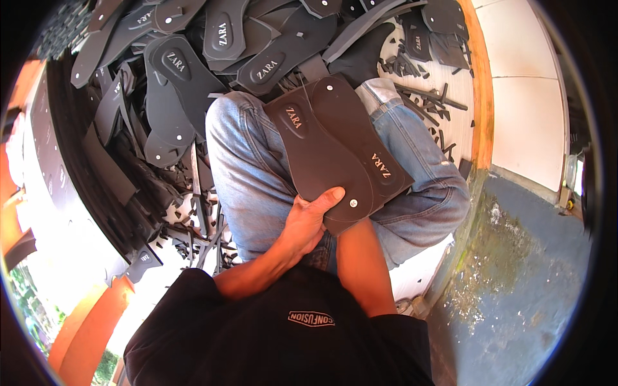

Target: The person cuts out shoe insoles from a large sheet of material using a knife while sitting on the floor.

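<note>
"What could go wrong?"

"The dark, foam-like rectangular sheet marked with curved sole outlines, over the faded blue denim jeans, might slip or bend: the left grip pinches only its near end, thumb on top."

"And the right grip?"

"Hidden underneath; can't tell. Smooth face, raised oval pads; slim black offcuts beyond."

so the bare left forearm slants in from the lower left, elbow bent; the bare left hand is clamped in a pinch, its outstretched thumb pressed flat on top, fingers tucked below and mostly hidden; the bare right forearm runs nearly straight up, close beside the left wrist but not touching; the right hand is out of sight past the wrist, so can't tell its grip
</note>
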The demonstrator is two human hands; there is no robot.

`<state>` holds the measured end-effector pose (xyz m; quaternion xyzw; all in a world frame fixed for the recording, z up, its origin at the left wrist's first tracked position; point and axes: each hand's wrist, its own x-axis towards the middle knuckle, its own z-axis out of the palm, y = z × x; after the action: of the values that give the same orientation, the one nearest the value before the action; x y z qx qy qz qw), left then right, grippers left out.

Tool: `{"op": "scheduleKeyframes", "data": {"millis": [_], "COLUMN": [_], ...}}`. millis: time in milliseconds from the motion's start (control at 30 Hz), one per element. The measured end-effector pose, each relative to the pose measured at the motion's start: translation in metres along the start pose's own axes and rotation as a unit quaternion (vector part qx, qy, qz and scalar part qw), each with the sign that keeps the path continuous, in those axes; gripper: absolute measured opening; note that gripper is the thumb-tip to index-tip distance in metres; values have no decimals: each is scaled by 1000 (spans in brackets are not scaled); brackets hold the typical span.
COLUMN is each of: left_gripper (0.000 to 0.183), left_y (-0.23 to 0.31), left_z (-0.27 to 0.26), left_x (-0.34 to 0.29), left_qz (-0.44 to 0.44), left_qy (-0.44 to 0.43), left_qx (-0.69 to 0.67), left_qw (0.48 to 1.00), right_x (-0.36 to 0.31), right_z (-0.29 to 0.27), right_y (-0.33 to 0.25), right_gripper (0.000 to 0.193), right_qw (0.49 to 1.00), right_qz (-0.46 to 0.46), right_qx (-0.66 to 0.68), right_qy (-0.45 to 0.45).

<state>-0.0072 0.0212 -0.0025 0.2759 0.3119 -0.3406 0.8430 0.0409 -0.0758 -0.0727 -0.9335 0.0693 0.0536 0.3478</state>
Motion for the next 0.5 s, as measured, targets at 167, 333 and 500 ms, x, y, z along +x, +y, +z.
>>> {"op": "scheduleKeyframes", "data": {"millis": [167,333,500], "left_gripper": [34,40,46], "left_y": [2,34,61], "left_z": [-19,-49,-83], "left_x": [-8,-34,-90], "left_qz": [14,-39,-19], "left_qy": [-1,-3,-47], "left_qx": [30,65,170], "left_qw": [999,997,984], "right_x": [18,60,64], "right_z": [4,26,43], "right_y": [-5,-1,7], "right_gripper": [32,31,32], "right_qw": [998,988,836], "right_qz": [53,140,190], "right_qx": [-12,65,508], "right_qy": [7,-5,-83]}}
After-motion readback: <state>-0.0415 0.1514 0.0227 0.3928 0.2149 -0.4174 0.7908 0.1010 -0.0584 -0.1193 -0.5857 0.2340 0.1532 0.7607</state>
